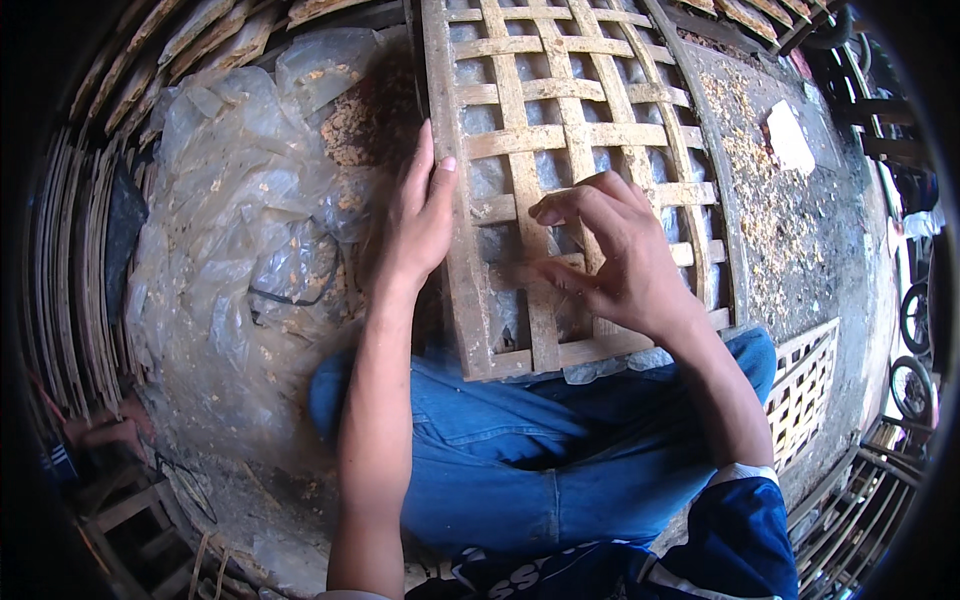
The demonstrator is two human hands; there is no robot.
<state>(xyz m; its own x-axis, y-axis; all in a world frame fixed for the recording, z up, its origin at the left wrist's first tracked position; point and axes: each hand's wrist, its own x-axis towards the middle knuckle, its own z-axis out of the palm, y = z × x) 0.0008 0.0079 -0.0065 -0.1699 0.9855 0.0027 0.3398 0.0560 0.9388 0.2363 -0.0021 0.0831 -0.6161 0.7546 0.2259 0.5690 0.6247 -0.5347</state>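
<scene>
A rectangular panel of woven pale bamboo or wood strips [560,138], set in a wooden frame [474,318], lies tilted across my lap. My left hand [422,215] holds the frame's left rail, thumb on top and fingers along its outer side. Over the lower middle of the lattice hovers my right hand [625,255]. Its fingers are curled, with thumb and forefinger apart and nothing visible between them. The thumb tip is slightly blurred, and I cannot tell whether it touches a strip. Cloudy plastic shows through the lattice gaps.
Crumpled clear plastic sheeting [215,230] covers the floor on the left, beside stacked wooden slats [85,270]. Shavings [740,130] and a white scrap [790,138] lie to the right. Another woven panel [803,395] rests by my right knee. Bicycle wheels [910,388] stand at far right.
</scene>
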